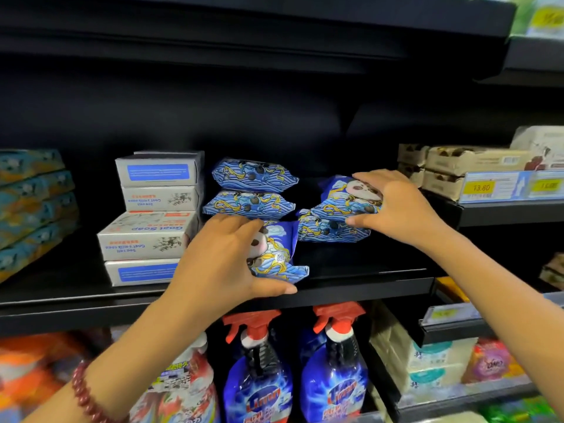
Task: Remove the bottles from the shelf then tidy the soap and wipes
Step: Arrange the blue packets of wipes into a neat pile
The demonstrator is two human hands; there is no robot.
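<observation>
here, in the head view, the left hand [225,257] grips a blue printed plastic wipes pack with a cartoon face [279,254], standing on edge at the front of the black metal shelf [366,270]; its grip is curled round the pack, fingers over the top and thumb along the bottom by the shelf lip. a red beaded bracelet [88,395] sits on that wrist.

the right hand [393,206] holds a second, tilted blue wipes pack [341,196]. this grip has its fingers curved over the pack's upper edge and the thumb pressed in below. the tilted pack lies on a flat blue wipes pack [329,232].

between the hands, further back, two more blue wipes packs [251,187] are stacked flat. just left of them stands a pile of white cardboard goat soap boxes [149,233], four high, the upper two set further back.

on the lower shelf, two blue spray bottles with red triggers [332,377] stand side by side. beige cartons [457,166] and yellow price tags [482,187] sit on the neighbouring shelf to the right.
</observation>
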